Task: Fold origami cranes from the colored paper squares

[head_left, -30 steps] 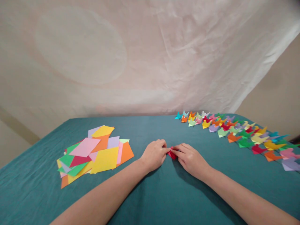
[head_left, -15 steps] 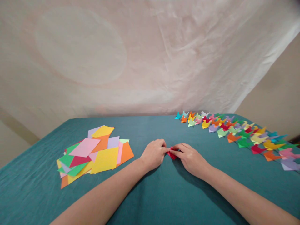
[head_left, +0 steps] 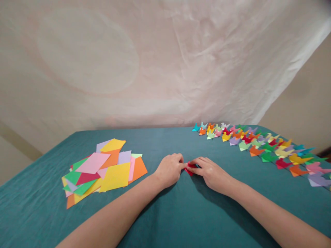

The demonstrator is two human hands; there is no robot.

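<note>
A small folded piece of red paper [head_left: 190, 169] lies on the green cloth between my two hands. My left hand [head_left: 170, 170] has its fingers curled and presses the paper's left edge with its fingertips. From the other side, my right hand [head_left: 210, 172] grips the paper with thumb and fingers, covering much of it. The exact folded shape is partly hidden by the fingers.
Loose coloured paper sheets [head_left: 115, 177] lie in an overlapping pile on the left. Rows of folded paper birds [head_left: 280, 151] stand along the right side of the table [head_left: 165, 220]. Behind the table hangs a pale cloth [head_left: 160, 62].
Both hands stay on the red paper. The right hand's fingers have shifted very slightly over it, and the view has moved a touch.
</note>
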